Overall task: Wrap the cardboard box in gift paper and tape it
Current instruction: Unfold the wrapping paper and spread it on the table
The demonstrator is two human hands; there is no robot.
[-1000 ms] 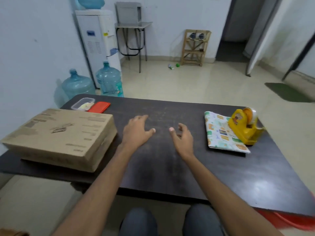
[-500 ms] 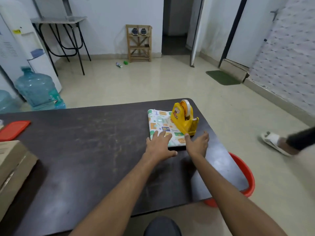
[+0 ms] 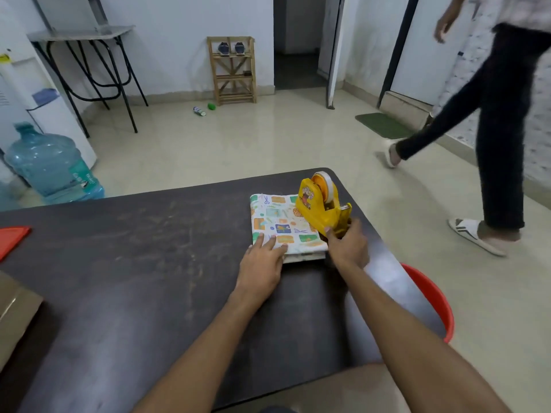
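Observation:
Folded gift paper [image 3: 280, 222], white with coloured prints, lies near the right end of the dark table [image 3: 143, 263]. A yellow tape dispenser [image 3: 320, 204] stands on the paper's right part. My right hand [image 3: 347, 248] grips the dispenser's near end. My left hand [image 3: 264, 265] lies flat with its fingertips on the paper's near left corner. Only a corner of the cardboard box [image 3: 15, 311] shows at the left edge.
A red lid [image 3: 12, 238] lies at the table's left. A red bucket [image 3: 432, 299] sits on the floor by the table's right side. A person [image 3: 495, 129] walks past on the right. A water bottle [image 3: 50, 165] stands on the floor at far left.
My view turned right from the box to the paper. Both hands reached the paper; the right hand has now closed on the tape dispenser. The person walked further into view.

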